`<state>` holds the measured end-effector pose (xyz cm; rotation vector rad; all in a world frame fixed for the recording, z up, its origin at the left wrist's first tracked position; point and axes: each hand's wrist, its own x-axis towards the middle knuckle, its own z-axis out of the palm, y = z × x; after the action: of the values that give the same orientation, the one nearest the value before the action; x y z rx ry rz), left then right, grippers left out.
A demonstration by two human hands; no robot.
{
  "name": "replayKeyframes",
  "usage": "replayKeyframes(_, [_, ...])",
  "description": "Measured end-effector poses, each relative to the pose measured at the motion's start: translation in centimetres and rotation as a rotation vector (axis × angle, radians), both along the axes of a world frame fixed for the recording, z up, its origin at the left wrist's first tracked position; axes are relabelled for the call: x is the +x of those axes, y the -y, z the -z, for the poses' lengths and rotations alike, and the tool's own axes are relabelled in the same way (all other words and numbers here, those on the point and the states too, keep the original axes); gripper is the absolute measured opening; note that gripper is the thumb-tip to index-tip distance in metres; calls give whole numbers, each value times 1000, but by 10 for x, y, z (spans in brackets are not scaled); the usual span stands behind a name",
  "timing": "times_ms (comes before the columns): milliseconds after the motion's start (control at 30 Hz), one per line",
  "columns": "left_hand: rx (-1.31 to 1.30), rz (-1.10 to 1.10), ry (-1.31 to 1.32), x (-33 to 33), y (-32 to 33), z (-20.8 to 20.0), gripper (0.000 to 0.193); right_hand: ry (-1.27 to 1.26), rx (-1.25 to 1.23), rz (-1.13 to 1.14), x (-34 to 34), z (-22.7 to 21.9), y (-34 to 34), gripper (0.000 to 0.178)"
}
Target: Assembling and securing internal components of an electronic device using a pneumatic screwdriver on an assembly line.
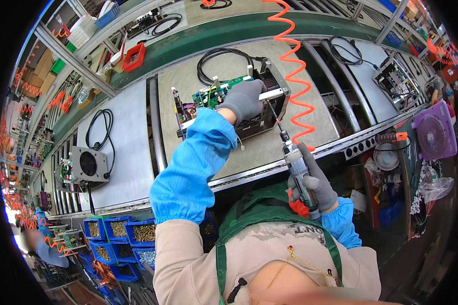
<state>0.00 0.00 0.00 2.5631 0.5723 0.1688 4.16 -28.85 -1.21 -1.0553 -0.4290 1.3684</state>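
Note:
An opened electronic unit with a green circuit board (219, 91) and dark metal housing (254, 127) rests in front of me. A pale metal bar (273, 94) runs along its near side. My left hand (243, 100), in a grey glove, is closed over this bar, its fingertips partly hidden. In my gloved right hand (318, 184) is a pneumatic screwdriver (294, 160), gripped around its body. The thin bit (275, 116) points up and left, its tip at or very near the bar beside my left fingers. Whether it sits in a screw is too small to tell.
An orange coiled air hose (299, 66) hangs just right of the unit. Black cable (213, 58) loops behind it. Further units stand left (89, 163) and right (397, 81) on the roller conveyor (156, 122). Blue screw bins (118, 229) sit lower left; a purple fan (432, 131) stands right.

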Motion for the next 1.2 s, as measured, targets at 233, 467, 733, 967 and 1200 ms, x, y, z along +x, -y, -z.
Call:
replayKeyframes(233, [72,-28,-87,13,6,0,27,52,-52,51,-1,-4,6,98])
replayKeyframes(467, [63,-20,32,4,3,6,30,22,-59,47,-5,4,3,93])
replayKeyframes(733, [113,-76,-4,7,9,-1,27,21,-64,105,-14,4,-3,97])
replayKeyframes(967, [107,-39,-40,8,-2,1,27,136,-73,98,-21,0,-7,86])
replayKeyframes(1200, [111,-27,-9,7,-2,2,26,124,-78,107,-20,3,-8,96])
